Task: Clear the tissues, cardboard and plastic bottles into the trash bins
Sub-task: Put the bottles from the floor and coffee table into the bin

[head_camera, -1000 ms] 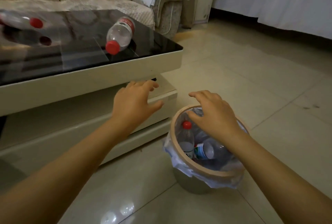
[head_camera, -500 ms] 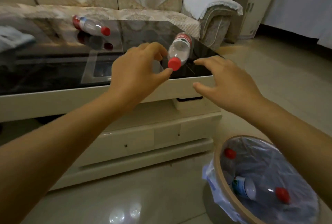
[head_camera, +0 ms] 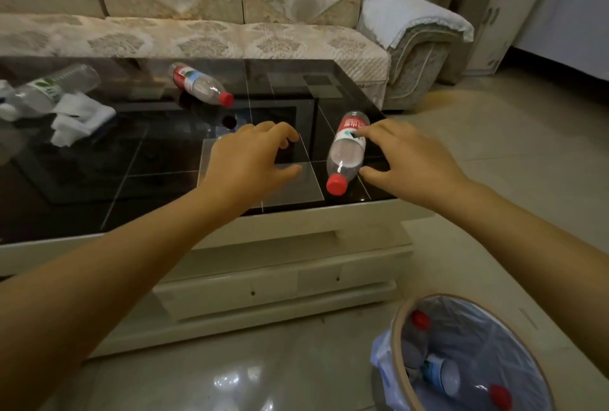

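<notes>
**Right hand at the nearest bottle**

A clear plastic bottle with a red cap and red label (head_camera: 346,151) lies on the black glass coffee table (head_camera: 158,160), near its front right corner. The right hand (head_camera: 407,160) cups it, fingers seemingly touching the label. The left hand (head_camera: 250,160) hovers beside it, loosely spread, holding nothing.

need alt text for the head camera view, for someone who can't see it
A person's right hand reaches around a red-capped plastic bottle lying on a black glass coffee table, while the left hand hovers open beside it. Two more bottles and tissues remain; a lined trash bin holds bottles.
</notes>
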`<state>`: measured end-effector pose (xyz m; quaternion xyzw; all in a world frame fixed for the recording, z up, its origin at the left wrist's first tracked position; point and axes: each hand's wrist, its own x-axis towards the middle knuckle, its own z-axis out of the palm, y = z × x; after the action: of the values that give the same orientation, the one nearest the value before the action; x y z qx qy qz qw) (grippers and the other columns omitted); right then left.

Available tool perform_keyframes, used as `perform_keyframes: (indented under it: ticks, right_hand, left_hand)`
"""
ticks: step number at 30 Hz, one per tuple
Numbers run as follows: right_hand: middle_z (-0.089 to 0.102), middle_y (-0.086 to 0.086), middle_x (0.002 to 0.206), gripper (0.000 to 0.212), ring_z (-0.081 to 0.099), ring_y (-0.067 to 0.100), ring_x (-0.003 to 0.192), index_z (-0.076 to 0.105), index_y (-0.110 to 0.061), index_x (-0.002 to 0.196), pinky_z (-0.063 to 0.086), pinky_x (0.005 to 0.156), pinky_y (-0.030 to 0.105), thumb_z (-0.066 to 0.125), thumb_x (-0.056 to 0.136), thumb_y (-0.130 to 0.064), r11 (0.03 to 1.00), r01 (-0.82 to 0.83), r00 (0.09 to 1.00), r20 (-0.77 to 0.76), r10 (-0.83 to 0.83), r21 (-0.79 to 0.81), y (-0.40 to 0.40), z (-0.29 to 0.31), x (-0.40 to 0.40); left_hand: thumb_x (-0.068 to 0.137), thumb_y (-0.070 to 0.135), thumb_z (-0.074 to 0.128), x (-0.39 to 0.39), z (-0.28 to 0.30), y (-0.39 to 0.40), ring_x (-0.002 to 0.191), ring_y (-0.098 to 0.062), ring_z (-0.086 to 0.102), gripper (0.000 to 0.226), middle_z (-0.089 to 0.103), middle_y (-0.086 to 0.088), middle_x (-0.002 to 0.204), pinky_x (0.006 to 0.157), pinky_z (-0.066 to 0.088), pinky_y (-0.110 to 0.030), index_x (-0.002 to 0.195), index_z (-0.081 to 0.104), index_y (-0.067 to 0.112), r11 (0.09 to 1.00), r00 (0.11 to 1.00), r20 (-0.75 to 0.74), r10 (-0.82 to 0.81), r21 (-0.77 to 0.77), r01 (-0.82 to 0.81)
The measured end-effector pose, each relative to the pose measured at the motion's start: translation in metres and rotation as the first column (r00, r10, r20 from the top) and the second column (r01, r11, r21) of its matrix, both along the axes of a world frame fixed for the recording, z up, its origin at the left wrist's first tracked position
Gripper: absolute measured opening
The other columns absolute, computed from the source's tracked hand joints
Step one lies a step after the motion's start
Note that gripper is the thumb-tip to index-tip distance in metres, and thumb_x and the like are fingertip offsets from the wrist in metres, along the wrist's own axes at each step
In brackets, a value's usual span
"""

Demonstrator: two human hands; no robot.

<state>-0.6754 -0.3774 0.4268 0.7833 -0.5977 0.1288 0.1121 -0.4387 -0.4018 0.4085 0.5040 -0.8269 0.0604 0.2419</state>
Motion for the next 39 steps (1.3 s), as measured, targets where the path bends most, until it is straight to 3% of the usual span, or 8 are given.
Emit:
perform_keyframes:
  ticks: [5, 13, 17, 22, 29, 31, 35, 39]
  right_hand:
    - [0.047, -0.003, 0.135, 0.06, 0.048, 0.019, 0.117, 0.041, -0.028, 0.135, 0.048, 0.087, 0.037, 0.064, 0.081, -0.039, 0.998, -0.023, 0.998, -0.056, 0.026, 0.054, -0.004, 0.023, 0.005]
    - [0.038, -0.007, 0.144, 0.071, 0.047, 0.011, 0.117, 0.031, -0.033, 0.141, 0.041, 0.086, 0.021, 0.069, 0.081, -0.034, 0.956, -0.084, 0.989, -0.097, 0.115, 0.283, -0.031, 0.039, -0.008]
    - [0.025, -0.006, 0.153, 0.085, 0.032, 0.017, 0.135, 0.02, -0.035, 0.146, 0.036, 0.104, 0.032, 0.07, 0.078, -0.021, 0.928, -0.131, 0.923, -0.3, 0.243, 0.347, -0.08, 0.027, -0.015]
    - [0.02, -0.008, 0.156, 0.079, 0.015, 0.014, 0.144, 0.019, -0.037, 0.146, 0.01, 0.115, 0.037, 0.065, 0.084, -0.023, 0.888, -0.196, 0.838, -0.4, 0.372, 0.415, -0.125, 0.002, -0.011]
    - [0.033, -0.011, 0.145, 0.072, 0.027, 0.013, 0.137, 0.028, -0.037, 0.14, 0.015, 0.115, 0.042, 0.064, 0.079, -0.04, 0.823, -0.306, 0.837, -0.277, 0.472, 0.479, -0.176, -0.016, 0.014]
    - [0.031, -0.011, 0.144, 0.075, 0.03, 0.013, 0.134, 0.024, -0.037, 0.142, 0.019, 0.114, 0.044, 0.064, 0.079, -0.042, 0.819, -0.29, 0.856, -0.249, 0.453, 0.495, -0.188, -0.02, 0.028]
    - [0.031, -0.006, 0.147, 0.08, 0.032, 0.018, 0.135, 0.016, -0.033, 0.146, 0.021, 0.113, 0.054, 0.064, 0.082, -0.04, 0.827, -0.23, 0.905, -0.199, 0.376, 0.513, -0.213, -0.026, 0.053]
    - [0.029, -0.001, 0.149, 0.081, 0.033, 0.023, 0.135, 0.011, -0.028, 0.148, 0.024, 0.111, 0.057, 0.061, 0.085, -0.04, 0.845, -0.208, 0.913, -0.213, 0.348, 0.492, -0.23, -0.032, 0.068]
  left_hand:
    - [0.085, 0.051, 0.059, 0.012, 0.03, -0.004, 0.112, -0.017, 0.054, 0.055, 0.057, 0.005, 0.125, 0.086, 0.044, -0.034, 0.133, 0.045, 0.029, 0.999, 0.991, 0.129, -0.034, -0.008, 0.035]
    - [0.085, 0.047, 0.061, 0.04, 0.05, -0.033, 0.12, -0.016, 0.051, 0.062, 0.055, 0.005, 0.13, 0.093, 0.043, -0.033, 0.14, 0.037, 0.03, 0.995, 0.981, 0.176, -0.081, 0.068, 0.069]
    - [0.086, 0.044, 0.061, 0.05, 0.041, -0.062, 0.122, -0.015, 0.049, 0.063, 0.054, 0.006, 0.131, 0.095, 0.041, -0.032, 0.142, 0.035, 0.031, 0.996, 0.981, 0.189, -0.052, 0.081, 0.037]
    - [0.086, 0.044, 0.061, 0.055, 0.032, -0.103, 0.123, -0.013, 0.047, 0.066, 0.052, 0.008, 0.133, 0.095, 0.04, -0.03, 0.143, 0.03, 0.032, 0.994, 0.965, 0.261, -0.012, 0.111, -0.018]
    - [0.085, 0.029, 0.066, 0.067, 0.024, -0.174, 0.131, -0.017, 0.041, 0.072, 0.045, 0.003, 0.142, 0.102, 0.038, -0.036, 0.145, 0.027, 0.031, 0.978, 0.967, 0.246, 0.072, 0.171, -0.116]
    - [0.085, 0.02, 0.065, 0.072, 0.023, -0.194, 0.136, -0.02, 0.035, 0.079, 0.038, 0.001, 0.148, 0.105, 0.036, -0.038, 0.148, 0.019, 0.029, 0.978, 0.93, 0.355, 0.093, 0.143, -0.153]
    - [0.085, 0.015, 0.064, 0.089, 0.019, -0.237, 0.145, -0.026, 0.014, 0.094, 0.014, -0.004, 0.158, 0.111, 0.027, -0.043, 0.152, -0.001, 0.024, 0.951, 0.766, 0.613, 0.194, 0.073, -0.299]
    - [0.088, 0.017, 0.06, 0.103, 0.011, -0.272, 0.147, -0.027, 0.006, 0.09, 0.007, -0.004, 0.16, 0.113, 0.023, -0.042, 0.152, -0.003, 0.02, 0.907, 0.645, 0.726, 0.239, 0.07, -0.415]
